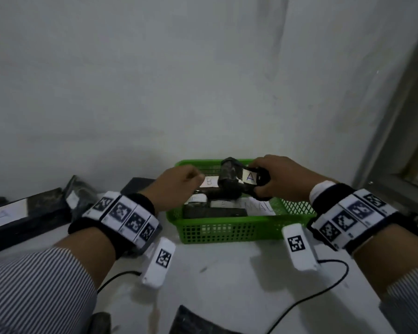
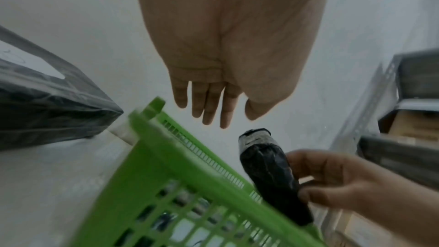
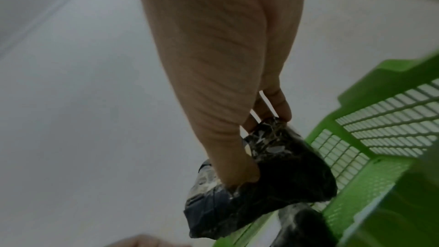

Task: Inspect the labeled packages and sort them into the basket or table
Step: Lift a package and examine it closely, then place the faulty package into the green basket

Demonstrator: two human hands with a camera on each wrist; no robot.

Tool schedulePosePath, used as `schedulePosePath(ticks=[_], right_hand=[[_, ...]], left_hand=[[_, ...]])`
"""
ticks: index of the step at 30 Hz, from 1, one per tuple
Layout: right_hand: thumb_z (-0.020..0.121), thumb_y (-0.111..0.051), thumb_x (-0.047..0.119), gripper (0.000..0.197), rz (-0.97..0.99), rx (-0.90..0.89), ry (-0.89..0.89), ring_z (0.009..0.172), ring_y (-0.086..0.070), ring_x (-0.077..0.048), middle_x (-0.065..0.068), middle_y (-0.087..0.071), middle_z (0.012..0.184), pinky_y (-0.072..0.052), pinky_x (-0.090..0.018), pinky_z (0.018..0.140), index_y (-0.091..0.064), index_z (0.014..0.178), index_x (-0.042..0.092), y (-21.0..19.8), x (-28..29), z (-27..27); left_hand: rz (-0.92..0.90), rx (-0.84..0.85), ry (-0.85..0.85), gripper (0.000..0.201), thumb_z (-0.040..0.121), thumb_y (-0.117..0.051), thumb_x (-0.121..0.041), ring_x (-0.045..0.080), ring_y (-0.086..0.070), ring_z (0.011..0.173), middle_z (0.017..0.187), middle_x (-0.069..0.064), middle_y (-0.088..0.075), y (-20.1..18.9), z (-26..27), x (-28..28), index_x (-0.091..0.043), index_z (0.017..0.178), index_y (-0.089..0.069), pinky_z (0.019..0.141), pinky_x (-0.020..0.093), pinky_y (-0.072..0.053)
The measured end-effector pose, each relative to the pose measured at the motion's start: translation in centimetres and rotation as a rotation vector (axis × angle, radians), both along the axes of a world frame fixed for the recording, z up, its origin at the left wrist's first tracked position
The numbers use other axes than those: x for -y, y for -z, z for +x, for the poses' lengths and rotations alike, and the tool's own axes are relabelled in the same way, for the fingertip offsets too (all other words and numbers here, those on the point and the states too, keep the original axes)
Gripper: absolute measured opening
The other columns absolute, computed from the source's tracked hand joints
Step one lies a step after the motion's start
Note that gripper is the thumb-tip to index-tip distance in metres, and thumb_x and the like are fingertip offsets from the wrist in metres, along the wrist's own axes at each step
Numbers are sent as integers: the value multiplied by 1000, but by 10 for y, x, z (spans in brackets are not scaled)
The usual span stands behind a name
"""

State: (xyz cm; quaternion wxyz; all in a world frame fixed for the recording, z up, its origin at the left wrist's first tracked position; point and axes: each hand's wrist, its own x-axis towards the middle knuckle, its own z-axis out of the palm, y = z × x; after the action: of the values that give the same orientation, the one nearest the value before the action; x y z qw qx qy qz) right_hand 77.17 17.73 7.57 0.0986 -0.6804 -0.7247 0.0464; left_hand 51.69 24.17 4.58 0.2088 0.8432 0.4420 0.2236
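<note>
My right hand (image 1: 260,179) grips a black wrapped package (image 1: 229,179) with a white label marked A (image 1: 250,177), held above the far part of the green basket (image 1: 227,229). In the right wrist view thumb and fingers pinch the package (image 3: 273,172) over the basket rim (image 3: 380,149). My left hand (image 1: 191,180) hovers over the basket's left side, holding nothing. Its fingers (image 2: 211,108) hang relaxed in the left wrist view, apart from the package (image 2: 268,166). Inside the basket lie several black packages, one with a label marked B (image 1: 209,182).
A large black package with a white label (image 1: 22,215) and more dark packages (image 1: 80,196) lie on the white table (image 1: 227,280) at left. Another dark package (image 1: 196,321) sits at the near edge. Black cables cross the table. A grey shelf (image 1: 401,153) stands at right.
</note>
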Motion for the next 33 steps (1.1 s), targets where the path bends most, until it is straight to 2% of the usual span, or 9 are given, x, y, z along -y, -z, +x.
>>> schedulePosePath(ticks=[2,4,7,11,15,21,25,29,33], right_hand=[[88,-76,25,45,-26,14,55,98,-58,-25,-7,-59,115,-51,-39,85,-62,130,16,6,-16,17],[88,-76,20,46,-67,20,82,99,-59,-25,-9,-63,120,-49,-35,80,-62,131,16,11,-30,28],[87,-75,15,51,-138,70,100,108,-61,-27,-10,-63,127,-48,-32,82,-60,136,15,18,-45,38],[88,-73,13,54,-255,158,110,116,-61,-27,-6,-62,134,-50,-31,84,-58,140,19,22,-56,47],[92,-69,11,54,-368,285,74,119,-61,-28,-8,-62,138,-50,-32,85,-56,144,16,22,-62,41],[89,-78,21,74,-351,298,70,138,-51,-29,-6,-47,157,-47,-36,105,-44,155,21,15,-56,32],[94,-74,28,51,-196,130,16,127,-58,-25,-3,-59,144,-48,-37,106,-58,142,22,2,-40,18],[96,-69,40,36,-162,-13,-28,106,-64,-18,1,-68,130,-54,-39,96,-67,129,26,-16,-19,-12],[97,-68,42,33,-112,-191,-142,93,-65,-12,6,-71,114,-49,-25,74,-71,124,25,-27,1,-68]], left_hand=[[75,-124,66,19,105,-48,-38,4,-54,81,96,-9,-58,17,3,-8,-24,106,-61,66,21,-37],[99,-207,108,16,103,-52,-38,7,-53,88,104,-8,-57,32,8,-15,-25,108,-61,72,24,-38],[79,-207,100,20,102,-54,-41,13,-57,105,113,-7,-59,46,13,-20,-27,114,-59,85,29,-44],[75,-178,71,23,99,-52,-51,9,-58,107,117,-13,-61,54,12,-18,-35,114,-60,93,34,-49],[66,-216,69,24,97,-50,-57,6,-59,105,118,-18,-61,55,12,-19,-41,111,-59,93,35,-51],[66,-156,62,17,97,-54,-51,1,-62,94,106,-18,-67,54,12,-17,-38,99,-64,84,34,-53],[126,35,73,12,100,-60,-30,-14,-58,86,91,-17,-68,49,12,-9,-25,91,-67,69,16,-39],[209,131,84,10,100,-61,-17,-16,-58,77,88,-9,-70,34,-2,10,-15,93,-68,64,5,-40],[273,158,12,11,97,-65,-19,-14,-59,74,78,-17,-65,19,-46,31,-27,90,-65,63,8,-38]])
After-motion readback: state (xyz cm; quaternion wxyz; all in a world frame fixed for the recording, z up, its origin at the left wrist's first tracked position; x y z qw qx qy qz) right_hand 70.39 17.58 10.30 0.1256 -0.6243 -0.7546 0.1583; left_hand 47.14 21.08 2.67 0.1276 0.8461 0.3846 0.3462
